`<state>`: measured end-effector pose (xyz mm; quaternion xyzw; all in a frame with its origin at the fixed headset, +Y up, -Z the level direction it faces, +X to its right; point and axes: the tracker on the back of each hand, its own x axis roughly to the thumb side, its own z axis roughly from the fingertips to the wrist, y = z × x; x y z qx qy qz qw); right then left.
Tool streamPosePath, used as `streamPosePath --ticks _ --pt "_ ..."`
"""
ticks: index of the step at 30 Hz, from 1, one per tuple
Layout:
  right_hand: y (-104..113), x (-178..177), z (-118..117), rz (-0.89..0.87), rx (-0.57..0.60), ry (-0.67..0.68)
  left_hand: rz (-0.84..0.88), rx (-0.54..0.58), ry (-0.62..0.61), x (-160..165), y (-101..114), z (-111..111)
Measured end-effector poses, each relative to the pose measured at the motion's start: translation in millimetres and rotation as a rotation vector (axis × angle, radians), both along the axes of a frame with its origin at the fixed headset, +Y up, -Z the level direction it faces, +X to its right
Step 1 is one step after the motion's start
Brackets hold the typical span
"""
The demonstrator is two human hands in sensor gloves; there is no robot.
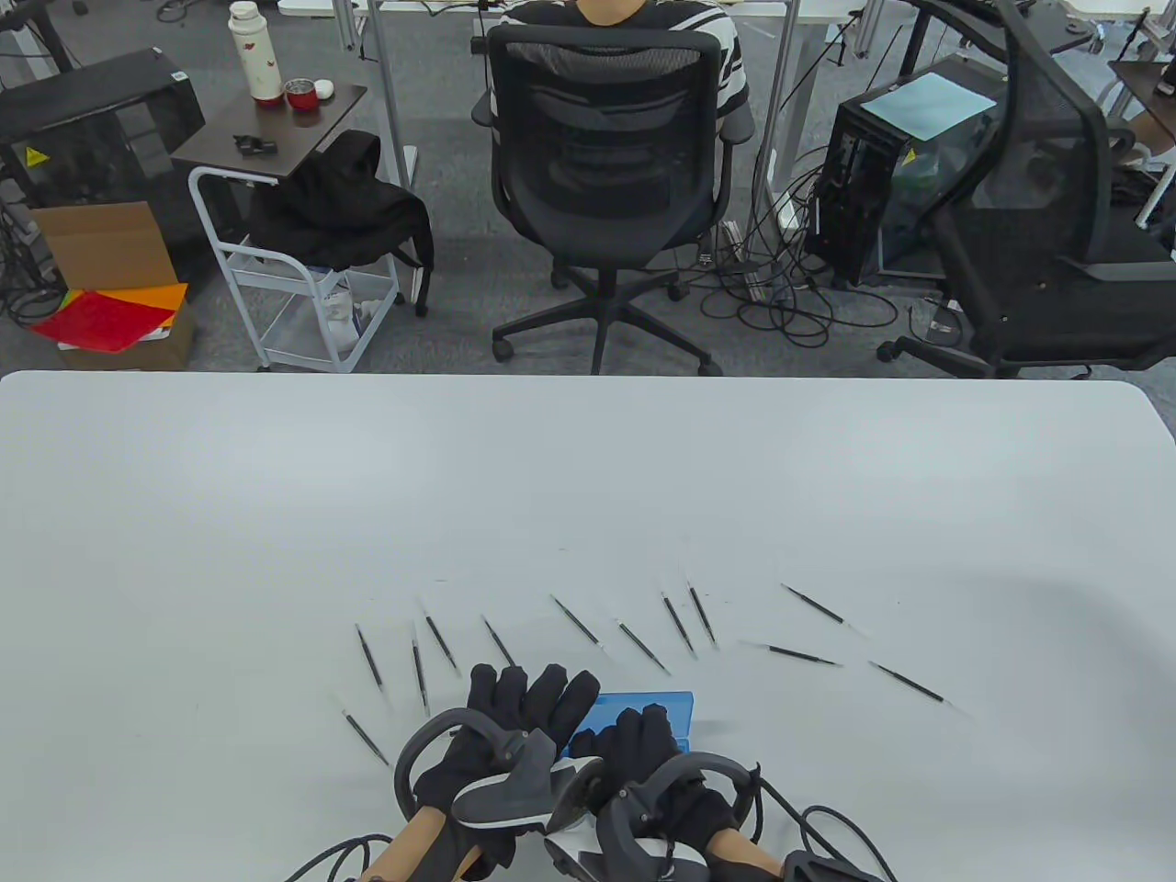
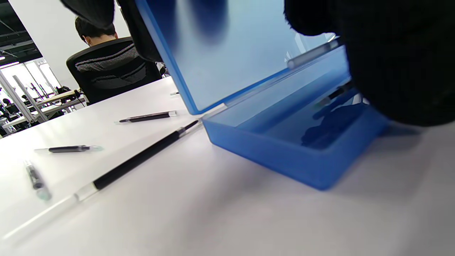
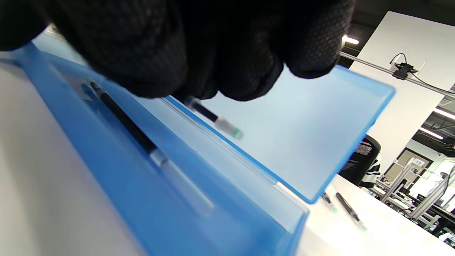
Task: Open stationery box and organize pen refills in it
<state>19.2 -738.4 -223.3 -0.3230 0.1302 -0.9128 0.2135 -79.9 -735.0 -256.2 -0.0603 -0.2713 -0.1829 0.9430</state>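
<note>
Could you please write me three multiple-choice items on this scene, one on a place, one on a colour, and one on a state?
1. Where does the box sit on the table?
A. at the far edge
B. at the near edge, under the hands
C. at the far left corner

2. What colour is the box?
A. red
B. green
C. blue

3. In what state is the lid?
A. raised open
B. shut flat
C. taken off and laid aside

Answers:
1 B: in the table view the box lies beneath the left hand and the right hand, at the near edge.
2 C: all three views show it as clear blue plastic.
3 A: both wrist views show the lid standing up from the tray, with one refill lying inside and the right hand pinching another refill above it.
</note>
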Motion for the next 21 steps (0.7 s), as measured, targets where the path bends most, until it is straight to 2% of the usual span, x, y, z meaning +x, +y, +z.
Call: streamPosePath --ticks 6,12,18,21 --pt "-4 2 -2 0.022 0.019 -0.01 -0.004 0.006 -0.003 0 0 0" --pt "2 8 -5 -0.002 0.003 -0.006 -0.001 0.002 -0.002 0 0 0" --pt "20 17 1 -0.059 0.003 0.005 0.001 0.0 -0.001 0 0 0" --pt "38 26 4 -0.11 0.013 0.002 0.006 -0.003 -0.002 0 0 0"
